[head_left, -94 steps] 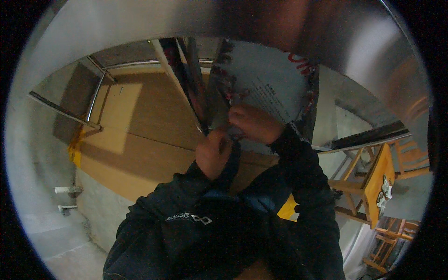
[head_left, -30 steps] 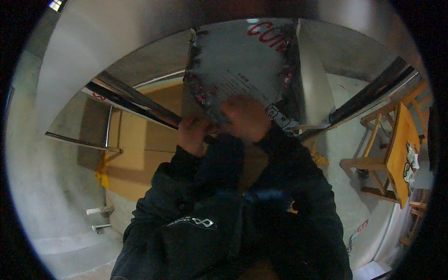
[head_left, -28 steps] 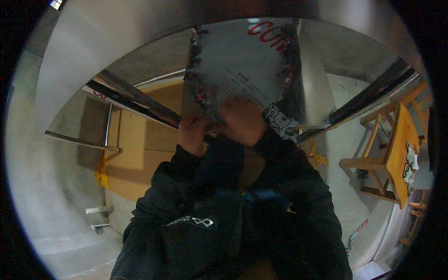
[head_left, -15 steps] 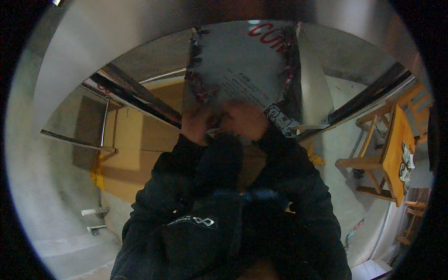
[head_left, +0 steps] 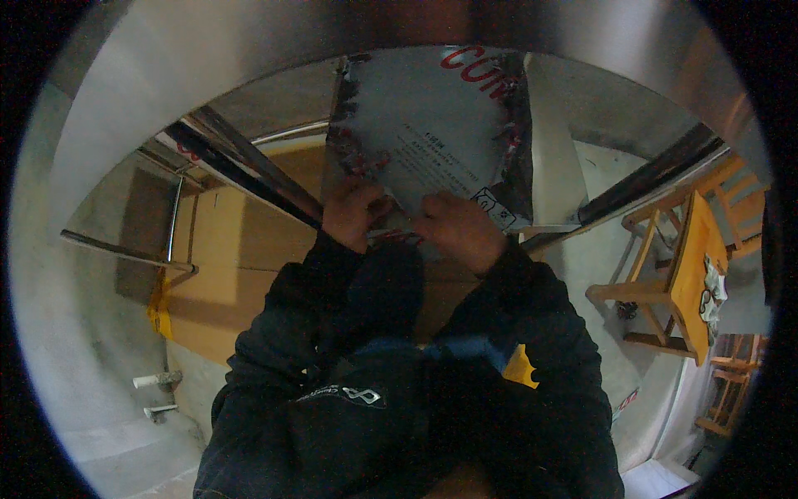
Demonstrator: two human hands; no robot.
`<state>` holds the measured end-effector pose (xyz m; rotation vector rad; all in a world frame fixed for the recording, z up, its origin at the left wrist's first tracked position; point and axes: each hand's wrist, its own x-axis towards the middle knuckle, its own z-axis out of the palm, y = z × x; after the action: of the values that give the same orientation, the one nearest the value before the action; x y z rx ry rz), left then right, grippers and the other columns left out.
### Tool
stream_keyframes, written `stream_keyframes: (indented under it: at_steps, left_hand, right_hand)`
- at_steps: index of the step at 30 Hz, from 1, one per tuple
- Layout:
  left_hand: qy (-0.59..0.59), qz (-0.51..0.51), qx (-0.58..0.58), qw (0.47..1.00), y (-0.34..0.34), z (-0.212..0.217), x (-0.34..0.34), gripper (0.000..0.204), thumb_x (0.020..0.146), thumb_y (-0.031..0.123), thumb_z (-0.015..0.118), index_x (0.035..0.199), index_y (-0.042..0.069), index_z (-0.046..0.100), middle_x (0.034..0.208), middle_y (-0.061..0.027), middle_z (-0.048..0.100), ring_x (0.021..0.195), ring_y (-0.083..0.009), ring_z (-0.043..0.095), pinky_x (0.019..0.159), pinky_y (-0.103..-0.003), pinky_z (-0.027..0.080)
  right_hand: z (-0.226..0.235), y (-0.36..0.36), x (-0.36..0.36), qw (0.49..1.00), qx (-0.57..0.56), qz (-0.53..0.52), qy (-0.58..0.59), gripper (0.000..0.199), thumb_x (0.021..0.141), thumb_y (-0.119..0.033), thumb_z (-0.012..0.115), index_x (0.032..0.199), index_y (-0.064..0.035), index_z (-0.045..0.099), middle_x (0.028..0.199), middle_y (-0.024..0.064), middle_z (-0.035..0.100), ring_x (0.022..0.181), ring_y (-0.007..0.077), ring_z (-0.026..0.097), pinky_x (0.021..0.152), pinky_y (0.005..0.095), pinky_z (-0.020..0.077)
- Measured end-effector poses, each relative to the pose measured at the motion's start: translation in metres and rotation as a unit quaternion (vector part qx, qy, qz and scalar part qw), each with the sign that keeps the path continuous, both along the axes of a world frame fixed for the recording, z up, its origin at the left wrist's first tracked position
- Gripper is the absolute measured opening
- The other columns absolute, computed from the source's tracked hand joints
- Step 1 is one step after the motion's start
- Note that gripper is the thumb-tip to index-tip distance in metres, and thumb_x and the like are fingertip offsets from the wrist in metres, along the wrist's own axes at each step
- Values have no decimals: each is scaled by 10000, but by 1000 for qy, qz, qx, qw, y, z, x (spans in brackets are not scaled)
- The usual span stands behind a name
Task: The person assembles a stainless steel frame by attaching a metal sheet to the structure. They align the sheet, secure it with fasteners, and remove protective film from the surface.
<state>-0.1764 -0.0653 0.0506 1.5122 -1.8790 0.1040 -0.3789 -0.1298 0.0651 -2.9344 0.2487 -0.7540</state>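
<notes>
our left hand (head_left: 353, 214) and right hand (head_left: 459, 229) pinch the lower edge of a silvery film sheet (head_left: 432, 133), its torn edges red-marked.

The person wears a dark, almost black padded jacket with long sleeves that reach the wrists of the bare left hand (head_left: 353, 214) and bare right hand (head_left: 461, 231). A small white emblem sits on the jacket's front, and a blue band crosses beside it.
</notes>
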Motion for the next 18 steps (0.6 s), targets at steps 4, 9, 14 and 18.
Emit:
stream_keyframes:
  at_steps: [4,9,14,18]
  left_hand:
    - [3,9,4,1000,1,2,-1,193,679,58,680,839,29,576,792,-121,565,752,-279,599,608,-356,494]
    - [455,-49,61,887,-2,-26,-1,180,782,127,591,896,-3,540,802,-63,559,770,-203,602,639,-336,493]
    - [408,89,188,889,11,12,-9,199,763,169,622,874,25,540,818,-93,569,749,-247,601,639,-348,481]
    - [117,167,52,978,37,18,-39,329,716,234,695,968,67,565,838,-113,599,730,-291,601,619,-364,495]
  right_hand:
    - [-19,-6,3,997,63,-40,4,108,690,-110,595,789,-76,566,755,99,497,721,285,537,589,386,462]
    - [-30,-17,8,983,158,-36,-83,84,696,-120,615,732,-60,569,750,108,525,713,290,549,596,385,448]
    - [-20,-23,7,974,212,-28,-80,127,671,-132,650,729,-50,573,712,118,533,695,298,551,601,378,440]
    - [-13,-22,4,963,259,-26,-74,142,676,-143,651,735,-41,572,712,124,540,695,299,549,607,377,439]
